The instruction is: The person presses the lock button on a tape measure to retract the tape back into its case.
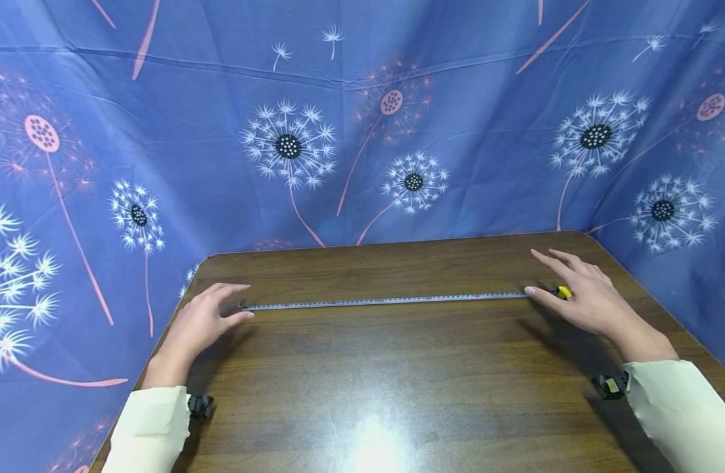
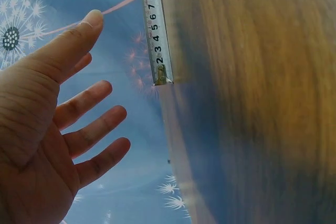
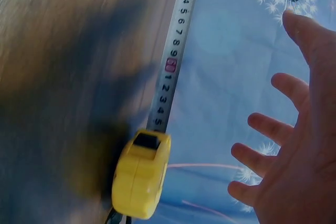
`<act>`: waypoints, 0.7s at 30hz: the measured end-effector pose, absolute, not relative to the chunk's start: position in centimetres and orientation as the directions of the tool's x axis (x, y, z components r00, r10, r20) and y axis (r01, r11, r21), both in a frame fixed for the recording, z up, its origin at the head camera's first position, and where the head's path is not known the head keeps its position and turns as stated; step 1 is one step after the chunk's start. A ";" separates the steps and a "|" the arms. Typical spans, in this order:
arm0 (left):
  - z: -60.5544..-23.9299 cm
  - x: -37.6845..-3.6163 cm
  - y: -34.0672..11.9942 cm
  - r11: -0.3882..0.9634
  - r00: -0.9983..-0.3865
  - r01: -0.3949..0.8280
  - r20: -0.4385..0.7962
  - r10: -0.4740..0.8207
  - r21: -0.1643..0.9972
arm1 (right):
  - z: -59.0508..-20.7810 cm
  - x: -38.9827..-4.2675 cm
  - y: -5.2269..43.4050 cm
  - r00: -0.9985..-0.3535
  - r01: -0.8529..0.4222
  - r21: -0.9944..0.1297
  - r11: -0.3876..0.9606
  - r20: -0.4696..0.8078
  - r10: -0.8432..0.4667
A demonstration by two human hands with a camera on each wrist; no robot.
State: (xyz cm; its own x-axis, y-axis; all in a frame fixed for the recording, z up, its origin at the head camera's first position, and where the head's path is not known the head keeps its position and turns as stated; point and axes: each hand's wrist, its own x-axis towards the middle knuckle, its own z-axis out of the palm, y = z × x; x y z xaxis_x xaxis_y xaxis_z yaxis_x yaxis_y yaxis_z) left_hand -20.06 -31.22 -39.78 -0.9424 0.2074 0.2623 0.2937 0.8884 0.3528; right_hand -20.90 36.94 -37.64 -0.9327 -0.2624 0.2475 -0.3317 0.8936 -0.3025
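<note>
Two hands hover open over a table [image 1: 397, 381], fingers spread and holding nothing. The tape [image 1: 386, 301] lies stretched across the middle of the head view, its hook end just beside the left hand [image 1: 199, 325] at centre left, its yellow case [image 1: 565, 292] mostly hidden behind the right hand [image 1: 581, 295] at centre right. In the left wrist view the hook [image 2: 161, 74] sits at top centre, apart from the fingers [image 2: 84, 103]; the wood there is blurred. The right wrist view shows the case at the lower middle, its bottom cut off by the frame, clear of the fingers [image 3: 273, 129].
</note>
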 end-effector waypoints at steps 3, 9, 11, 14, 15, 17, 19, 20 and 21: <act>-39.9 -20.3 -31.6 0.889 -0.946 0.290 0.247 0.211 0.353 | -37.8 -20.8 37.6 -0.936 -0.322 -0.305 0.896 0.244 -0.253; -40.3 -20.9 -32.2 0.883 -0.960 0.263 0.200 0.197 0.389 | -38.3 -20.8 38.9 -0.950 -0.285 -0.320 0.903 0.220 -0.222; -40.4 -21.0 -32.3 0.877 -0.967 0.243 0.176 0.185 0.415 | -38.6 -20.8 39.3 -0.956 -0.268 -0.329 0.905 0.205 -0.209; -40.6 -21.3 -32.6 0.867 -0.976 0.209 0.145 0.160 0.452 | -38.8 -20.8 39.9 -0.965 -0.245 -0.345 0.906 0.181 -0.192; -40.7 -21.3 -32.6 0.865 -0.978 0.201 0.139 0.153 0.460 | -38.9 -20.8 40.1 -0.967 -0.237 -0.350 0.906 0.172 -0.186; -40.7 -21.4 -32.7 0.864 -0.981 0.186 0.131 0.140 0.468 | -39.1 -20.7 40.5 -0.971 -0.224 -0.357 0.907 0.159 -0.178; -40.8 -21.4 -32.7 0.864 -0.982 0.182 0.131 0.135 0.469 | -39.3 -20.7 40.8 -0.975 -0.211 -0.363 0.908 0.145 -0.169; -40.8 -21.4 -32.7 0.865 -0.982 0.180 0.132 0.133 0.469 | -39.4 -20.7 41.0 -0.977 -0.205 -0.365 0.908 0.136 -0.166; -40.8 -21.5 -32.8 0.866 -0.982 0.179 0.133 0.132 0.467 | -39.5 -20.7 41.1 -0.979 -0.197 -0.365 0.910 0.126 -0.162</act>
